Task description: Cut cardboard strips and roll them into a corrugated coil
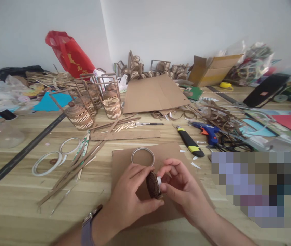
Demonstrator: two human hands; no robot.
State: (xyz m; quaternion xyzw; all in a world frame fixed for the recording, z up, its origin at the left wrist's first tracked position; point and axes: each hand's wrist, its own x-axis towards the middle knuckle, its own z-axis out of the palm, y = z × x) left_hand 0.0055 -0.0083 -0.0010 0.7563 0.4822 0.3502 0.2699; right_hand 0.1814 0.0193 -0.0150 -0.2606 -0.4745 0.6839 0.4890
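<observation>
My left hand [127,191] grips a small brown coiled disc [152,184] by its edge, thumb below and fingers on top. At the disc's right side, a small white strip [159,181] sits between it and my right hand [186,188], whose thumb and fingers pinch it. Beneath both hands lies a sheet of brown cardboard [124,160]. Just beyond my left fingers, a pale ring [142,148], like a roll of narrow tape, rests on that cardboard. My fingers hide part of the disc's far face.
A utility knife [190,140] and a blue hot glue gun [208,131] lie ahead to the right. Further left stand several small woven baskets [80,116] with tall handles. Brown strips [70,171] and two white tape rolls [46,164] lie at left. A large cardboard piece [155,92] is behind.
</observation>
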